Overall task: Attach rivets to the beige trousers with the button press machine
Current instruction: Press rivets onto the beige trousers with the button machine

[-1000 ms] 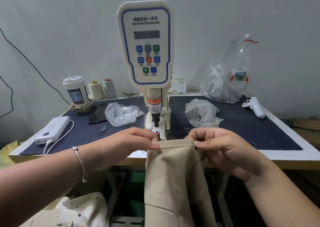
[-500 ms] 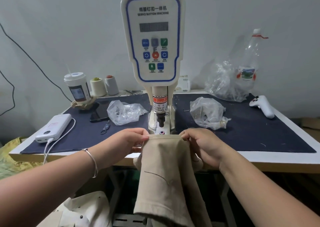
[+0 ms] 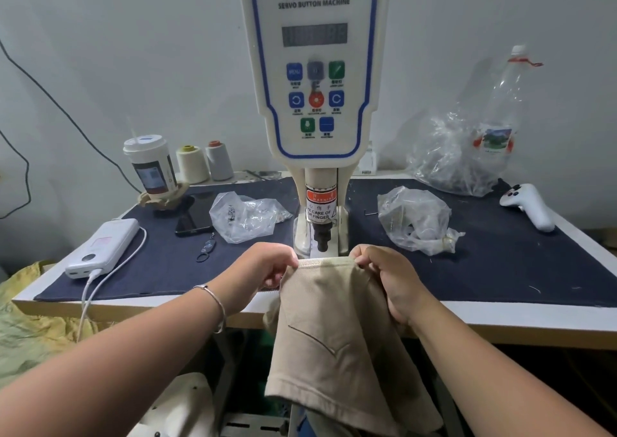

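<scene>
Trousers hang lengthwise off table — top edge at press, pinched by left hand and right hand.

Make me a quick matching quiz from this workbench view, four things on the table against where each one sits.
Things:
1. power bank
2. game controller
3. thread cones
4. beige trousers

Places:
A. pinched by both hands, below the press head
B. far right of the mat
C. back left, beside the cup
D. front left, cable plugged in

Pairs: 1-D, 2-B, 3-C, 4-A
</scene>
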A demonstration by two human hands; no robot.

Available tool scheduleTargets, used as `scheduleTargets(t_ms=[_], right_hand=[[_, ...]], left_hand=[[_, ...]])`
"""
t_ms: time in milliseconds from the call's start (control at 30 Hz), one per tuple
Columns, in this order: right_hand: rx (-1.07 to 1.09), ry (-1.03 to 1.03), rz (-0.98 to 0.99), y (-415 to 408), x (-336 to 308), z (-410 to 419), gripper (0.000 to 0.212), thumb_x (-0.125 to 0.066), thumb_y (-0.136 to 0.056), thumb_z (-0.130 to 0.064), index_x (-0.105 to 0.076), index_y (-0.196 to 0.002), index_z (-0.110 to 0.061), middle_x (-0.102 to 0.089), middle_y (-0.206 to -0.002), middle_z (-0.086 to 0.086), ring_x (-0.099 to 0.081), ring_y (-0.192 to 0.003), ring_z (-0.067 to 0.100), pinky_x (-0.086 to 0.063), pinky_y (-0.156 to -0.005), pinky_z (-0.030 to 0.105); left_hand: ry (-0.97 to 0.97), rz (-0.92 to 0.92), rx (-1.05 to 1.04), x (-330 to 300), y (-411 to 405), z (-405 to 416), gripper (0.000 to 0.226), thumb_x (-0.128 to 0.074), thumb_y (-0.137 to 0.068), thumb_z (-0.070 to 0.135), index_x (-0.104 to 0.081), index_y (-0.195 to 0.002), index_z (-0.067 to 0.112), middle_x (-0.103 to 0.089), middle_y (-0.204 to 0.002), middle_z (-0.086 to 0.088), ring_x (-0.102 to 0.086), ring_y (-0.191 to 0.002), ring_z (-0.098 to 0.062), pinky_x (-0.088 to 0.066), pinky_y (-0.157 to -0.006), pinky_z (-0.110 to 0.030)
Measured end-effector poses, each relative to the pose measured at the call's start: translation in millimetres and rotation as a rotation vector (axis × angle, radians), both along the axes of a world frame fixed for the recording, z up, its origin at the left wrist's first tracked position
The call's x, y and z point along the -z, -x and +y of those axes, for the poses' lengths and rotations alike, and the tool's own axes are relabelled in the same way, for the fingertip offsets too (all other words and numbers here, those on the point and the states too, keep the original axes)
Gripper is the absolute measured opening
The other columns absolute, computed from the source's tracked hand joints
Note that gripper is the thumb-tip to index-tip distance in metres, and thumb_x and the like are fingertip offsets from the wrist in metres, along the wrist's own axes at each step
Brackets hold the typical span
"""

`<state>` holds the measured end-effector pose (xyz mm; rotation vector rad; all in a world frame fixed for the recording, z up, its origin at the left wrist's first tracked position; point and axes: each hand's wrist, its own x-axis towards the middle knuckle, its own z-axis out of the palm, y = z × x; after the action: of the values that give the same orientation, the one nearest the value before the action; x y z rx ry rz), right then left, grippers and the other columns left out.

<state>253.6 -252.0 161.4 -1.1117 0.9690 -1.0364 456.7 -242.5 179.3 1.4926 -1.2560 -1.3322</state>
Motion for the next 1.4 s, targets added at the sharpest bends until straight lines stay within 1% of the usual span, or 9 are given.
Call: scheduleTargets(t_ms=[100, 167, 300, 433, 500, 600, 700, 1000, 1400], right_hand=[[-0.026, 0.002, -0.020, 2.1, 5.1, -0.3, 0.028, -0.041, -0.081, 0.002, -0.046, -0.056, -0.009, -0.039, -0.047, -0.005, -0.035, -0.044, 0.005, -0.032, -0.042, 0.016], [-0.020, 0.001, -0.012, 3.0, 6.5, -1.1, 0.027, -0.042, -0.080, 0.003, -0.048, -0.056, -0.009, -0.039, -0.046, -0.006, -0.036, -0.043, 0.004, -0.032, -0.042, 0.016], [-0.019, -0.013, -0.008, 3.8, 8.8, -3.7, 0.027, -0.044, -0.078, 0.002, -0.051, -0.055, -0.010, -0.039, -0.051, 0.000, -0.035, -0.049, 0.009, -0.031, -0.048, 0.021], [-0.059, -0.026, -0.033, 3.6, 9.4, -5.7, 0.007, -0.051, -0.065, -0.007, -0.050, -0.058, -0.008, -0.039, -0.057, 0.003, -0.033, -0.056, 0.013, -0.028, -0.057, 0.028], [-0.080, -0.030, -0.027, 3.6, 10.0, -7.5, 0.005, -0.052, -0.062, -0.011, -0.049, -0.058, -0.008, -0.037, -0.059, 0.005, -0.033, -0.058, 0.014, -0.027, -0.059, 0.030], [-0.068, -0.068, -0.051, 4.1, 12.9, -11.2, 0.006, -0.052, -0.064, -0.010, -0.051, -0.059, -0.008, -0.036, -0.060, 0.005, -0.030, -0.059, 0.015, -0.026, -0.059, 0.030], [-0.049, -0.105, -0.073, 3.8, 15.0, -14.8, 0.016, -0.048, -0.073, -0.003, -0.052, -0.058, -0.008, -0.040, -0.055, 0.002, -0.034, -0.055, 0.013, -0.030, -0.056, 0.026], [-0.025, -0.101, -0.036, 2.6, 15.9, -13.5, 0.020, -0.045, -0.075, -0.003, -0.051, -0.056, -0.009, -0.038, -0.057, 0.005, -0.037, -0.055, 0.014, -0.033, -0.057, 0.028], [0.006, -0.106, -0.065, 1.1, 16.2, -14.6, 0.028, -0.043, -0.074, -0.001, -0.053, -0.050, -0.012, -0.037, -0.051, 0.001, -0.033, -0.053, 0.013, -0.029, -0.055, 0.027]], left_hand=[[0.014, 0.018, -0.036, 9.1, -0.8, -6.0, 0.014, -0.051, -0.065, 0.007, -0.054, -0.052, 0.006, -0.035, -0.053, -0.006, -0.026, -0.040, -0.015, -0.024, -0.036, -0.015], [0.016, 0.034, -0.062, 13.0, -0.4, -9.5, 0.016, -0.049, -0.064, 0.006, -0.054, -0.049, 0.007, -0.035, -0.050, -0.005, -0.025, -0.042, -0.016, -0.023, -0.036, -0.012], [0.008, 0.053, -0.057, 14.7, 2.1, -11.0, 0.008, -0.049, -0.051, 0.015, -0.050, -0.045, 0.011, -0.032, -0.046, -0.003, -0.022, -0.043, -0.014, -0.020, -0.037, -0.014], [0.054, 0.146, -0.016, 18.4, -0.1, -9.9, 0.015, -0.049, -0.054, 0.016, -0.051, -0.040, 0.016, -0.031, -0.047, -0.002, -0.023, -0.042, -0.013, -0.020, -0.040, -0.019], [0.049, 0.160, -0.018, 19.1, -0.9, -10.2, 0.015, -0.049, -0.055, 0.017, -0.051, -0.040, 0.017, -0.032, -0.049, -0.001, -0.023, -0.043, -0.012, -0.021, -0.040, -0.020], [0.021, 0.226, -0.032, 22.4, 0.0, -9.7, 0.011, -0.051, -0.054, 0.018, -0.048, -0.044, 0.017, -0.031, -0.050, 0.002, -0.025, -0.042, -0.010, -0.025, -0.039, -0.018], [-0.028, 0.338, -0.052, 24.5, 3.2, -9.6, 0.011, -0.051, -0.053, 0.016, -0.046, -0.043, 0.014, -0.031, -0.043, 0.005, -0.027, -0.036, -0.009, -0.027, -0.034, -0.016], [-0.017, 0.312, -0.088, 27.6, 7.5, -7.2, 0.010, -0.050, -0.055, 0.016, -0.047, -0.046, 0.013, -0.028, -0.041, 0.005, -0.020, -0.031, -0.007, -0.019, -0.029, -0.014], [0.041, 0.322, -0.090, 36.7, 5.8, -10.4, 0.012, -0.050, -0.055, 0.016, -0.047, -0.043, 0.014, -0.026, -0.043, 0.004, -0.019, -0.035, -0.009, -0.020, -0.032, -0.018]])
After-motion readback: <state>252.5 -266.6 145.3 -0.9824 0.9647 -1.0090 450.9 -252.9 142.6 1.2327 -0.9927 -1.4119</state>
